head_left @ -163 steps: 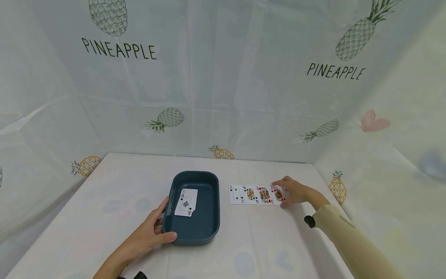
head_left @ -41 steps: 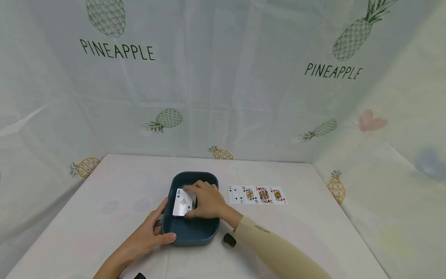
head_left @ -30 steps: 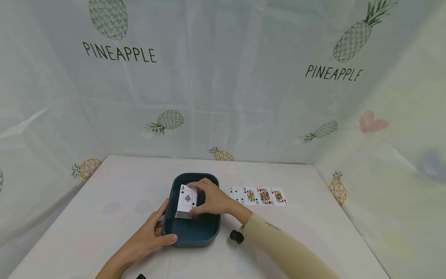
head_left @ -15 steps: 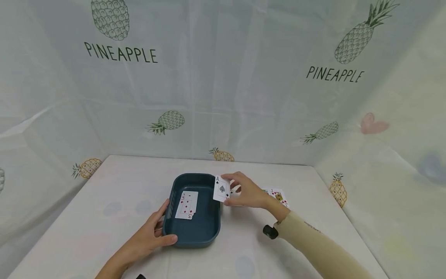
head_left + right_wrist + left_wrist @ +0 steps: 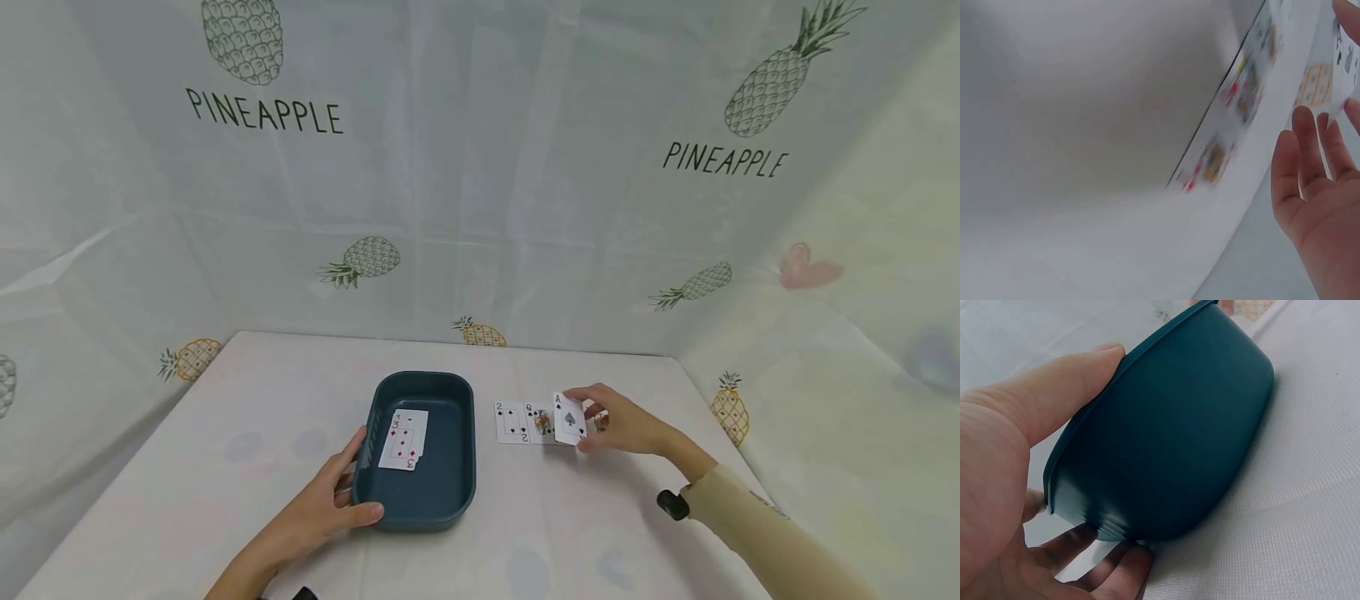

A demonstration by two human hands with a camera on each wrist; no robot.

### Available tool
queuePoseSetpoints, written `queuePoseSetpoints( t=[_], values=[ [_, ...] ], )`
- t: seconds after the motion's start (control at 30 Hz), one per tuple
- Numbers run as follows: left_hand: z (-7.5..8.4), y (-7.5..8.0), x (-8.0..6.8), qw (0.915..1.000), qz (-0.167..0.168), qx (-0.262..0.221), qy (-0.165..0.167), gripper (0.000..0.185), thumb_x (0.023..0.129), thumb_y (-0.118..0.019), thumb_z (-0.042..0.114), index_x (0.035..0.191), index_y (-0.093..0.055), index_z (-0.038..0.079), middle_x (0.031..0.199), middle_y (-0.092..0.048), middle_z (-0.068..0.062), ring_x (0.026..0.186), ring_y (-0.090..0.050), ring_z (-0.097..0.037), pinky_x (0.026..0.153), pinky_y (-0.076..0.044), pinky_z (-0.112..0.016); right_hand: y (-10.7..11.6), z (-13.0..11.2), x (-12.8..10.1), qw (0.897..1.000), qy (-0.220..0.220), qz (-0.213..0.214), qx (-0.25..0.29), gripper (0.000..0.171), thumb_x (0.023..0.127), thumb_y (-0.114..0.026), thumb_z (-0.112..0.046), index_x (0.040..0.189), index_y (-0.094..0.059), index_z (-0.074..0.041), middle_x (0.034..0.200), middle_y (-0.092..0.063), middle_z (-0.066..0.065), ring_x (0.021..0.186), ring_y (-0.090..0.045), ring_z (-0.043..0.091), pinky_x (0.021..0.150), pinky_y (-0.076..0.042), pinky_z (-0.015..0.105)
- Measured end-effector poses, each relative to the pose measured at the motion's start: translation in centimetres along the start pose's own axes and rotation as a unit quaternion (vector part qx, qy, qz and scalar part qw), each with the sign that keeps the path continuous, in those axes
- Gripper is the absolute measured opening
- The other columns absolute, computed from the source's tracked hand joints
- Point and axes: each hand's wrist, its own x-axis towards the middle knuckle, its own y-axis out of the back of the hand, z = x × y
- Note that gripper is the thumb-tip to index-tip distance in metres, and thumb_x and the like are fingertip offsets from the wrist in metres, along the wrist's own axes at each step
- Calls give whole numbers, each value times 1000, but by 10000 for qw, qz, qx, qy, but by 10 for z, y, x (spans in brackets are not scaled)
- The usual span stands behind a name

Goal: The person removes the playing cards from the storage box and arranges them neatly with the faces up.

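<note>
My right hand (image 5: 630, 429) pinches an ace of spades (image 5: 569, 417) by its top and bottom edges, above the right part of a row of face-up playing cards. A two of spades (image 5: 511, 422) and a queen (image 5: 537, 422) show to its left; the rest are mostly covered by the ace and the hand. In the right wrist view the face cards (image 5: 1213, 164) at the row's end appear, blurred. My left hand (image 5: 322, 508) grips the near-left corner of a dark blue tray (image 5: 446, 467), thumb at the rim. Inside it lies a small pile of cards topped by a three of diamonds (image 5: 403, 440).
A white cloth (image 5: 285, 392) covers the table. Hanging sheets (image 5: 480, 167) printed with pineapples enclose the back and sides. The tray's right wall stands between its card pile and the row.
The right hand has taken the ace of spades from the tray's pile and carried it right, over the row. A three of diamonds now tops the pile. The left hand and tray stay put.
</note>
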Motion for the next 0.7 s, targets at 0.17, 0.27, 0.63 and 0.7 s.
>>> queuePoseSetpoints(
  t=[0.17, 0.27, 0.63, 0.7],
  values=[
    [0, 0, 0, 10000, 11, 20, 7, 113, 91, -87, 29, 173, -8, 30, 170, -14, -23, 147, -44, -43, 108, -54, -40, 19, 31, -22, 9998, -132, 44, -160, 85, 85, -92, -26, 157, -49, -13, 147, -50, 17, 120, -61, 31, 94, -56, 48],
    [1, 0, 0, 10000, 15, 58, 27, 114, 91, -87, 30, 173, -8, 30, 171, -14, -23, 147, -44, -43, 109, -54, -42, 29, 44, -32, 9991, -301, 82, -293, 85, 85, -92, -26, 157, -50, -12, 147, -48, 19, 121, -61, 34, 94, -55, 48],
    [0, 0, 0, 10000, 3, 77, -15, 114, 90, -87, 30, 173, -8, 30, 171, -14, -23, 147, -43, -44, 108, -55, -40, 58, 69, -50, 9957, -783, -173, -471, 85, 84, -92, -20, 157, -49, -10, 145, -46, 25, 121, -62, 39, 87, -56, 36],
    [0, 0, 0, 10000, 4, 48, -36, 114, 90, -87, 30, 173, -8, 30, 170, -14, -23, 147, -44, -43, 107, -55, -39, 60, 72, -51, 9957, -745, -287, -478, 85, 84, -91, -18, 157, -48, -7, 146, -45, 27, 120, -62, 41, 85, -57, 34]
  ],
)
